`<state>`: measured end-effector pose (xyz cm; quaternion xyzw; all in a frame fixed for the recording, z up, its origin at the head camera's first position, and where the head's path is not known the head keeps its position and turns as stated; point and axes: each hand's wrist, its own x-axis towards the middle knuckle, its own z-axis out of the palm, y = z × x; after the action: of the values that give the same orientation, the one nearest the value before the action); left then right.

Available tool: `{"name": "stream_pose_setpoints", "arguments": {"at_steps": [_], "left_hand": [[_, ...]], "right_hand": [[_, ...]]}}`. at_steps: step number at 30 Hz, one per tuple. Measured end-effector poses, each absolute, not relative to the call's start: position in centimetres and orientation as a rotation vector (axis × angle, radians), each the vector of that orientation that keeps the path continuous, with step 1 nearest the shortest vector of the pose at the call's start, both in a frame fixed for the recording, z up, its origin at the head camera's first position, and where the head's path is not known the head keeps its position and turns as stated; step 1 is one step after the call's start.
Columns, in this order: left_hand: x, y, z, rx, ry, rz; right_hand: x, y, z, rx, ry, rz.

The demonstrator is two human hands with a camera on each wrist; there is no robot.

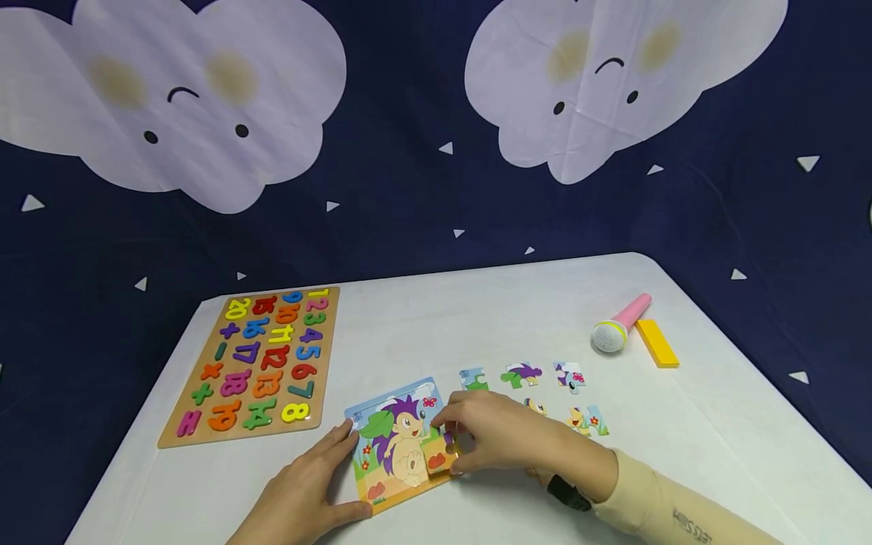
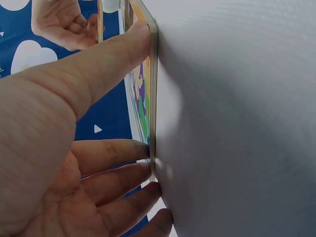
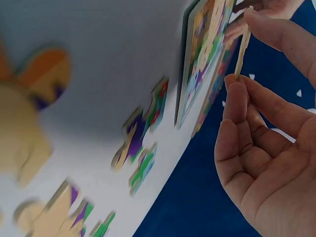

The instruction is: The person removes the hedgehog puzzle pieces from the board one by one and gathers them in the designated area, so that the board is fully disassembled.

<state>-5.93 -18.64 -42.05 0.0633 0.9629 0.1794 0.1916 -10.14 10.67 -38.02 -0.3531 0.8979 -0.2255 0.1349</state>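
Observation:
A hedgehog picture puzzle board [image 1: 378,454] lies at the front of the white table. My left hand [image 1: 300,481] steadies its left side, with the thumb on the near corner and the fingertips along the edge, as the left wrist view also shows. Between thumb and fingertips my right hand [image 1: 507,431] pinches a puzzle piece [image 1: 441,454], tilted over the board's right part. In the right wrist view that puzzle piece [image 3: 243,47] appears edge-on as a thin wooden slab. Loose pieces lie right of the board, including a hedgehog-spine piece [image 1: 523,374] and a flower piece [image 1: 597,420]; my right forearm partly hides others.
A wooden number board [image 1: 248,371] with coloured digits lies on the left of the table [image 1: 409,325]. At the right are a pink toy microphone [image 1: 621,324] and a yellow block [image 1: 657,344]. A dark blue cloth [image 1: 409,189] with clouds hangs behind the table.

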Motion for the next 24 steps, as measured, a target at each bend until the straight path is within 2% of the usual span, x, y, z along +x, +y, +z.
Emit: {"name": "stream_pose_setpoints", "arguments": {"at_steps": [14,24], "left_hand": [[-5.7,-18.7,-41.8,0.158,2.728,0.507],[-5.8,-18.7,-41.9,0.167,2.728,0.499]], "right_hand": [[-8.8,15.9,-38.4,-0.943,2.636,-0.654],[-7.9,17.2,-39.2,-0.919,2.623,-0.645]]}}
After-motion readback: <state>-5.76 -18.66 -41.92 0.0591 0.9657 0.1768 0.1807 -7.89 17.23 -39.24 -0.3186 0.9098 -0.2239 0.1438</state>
